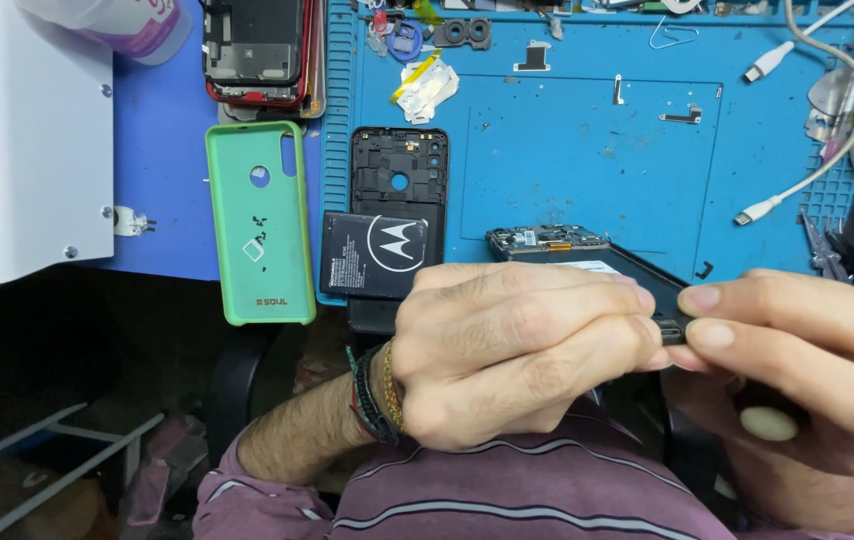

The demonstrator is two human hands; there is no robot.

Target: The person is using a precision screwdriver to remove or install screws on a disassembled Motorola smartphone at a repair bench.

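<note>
- Left hand (517, 345) is curling shut around the near end of the opened phone (597, 265), knuckles up toward the camera, fingertips pressing on the phone's lower right corner.
- Right hand (797, 370) is coming in from the right, thumb and forefinger pinching that same corner, so the two hands are meeting right at the phone's edge. It's also gripping a tool with a whitish rounded handle end (769, 423) poking out under the palm; can't really tell what kind of tool it is.
- The phone is being held up off the mat, tilted, with its far end sticking out past the left knuckles, and a bit of green circuit board is showing there.
- Just left of the left hand, a black battery (375, 255) is lying on top of a black plastic back frame (399, 175), touching it, at the left edge of the blue work mat (587, 160).
- Further left, a green phone case (259, 225) is sitting inside-up on the blue table, just beside the frame.
- Above the case, another stripped phone body with a red rim (257, 50) is lying near the top edge.
- Over on the right, a white cable (807, 180) is looping across the mat, well apart from the hands.
- Small metal brackets and screws are scattered around the top of the mat.
</note>
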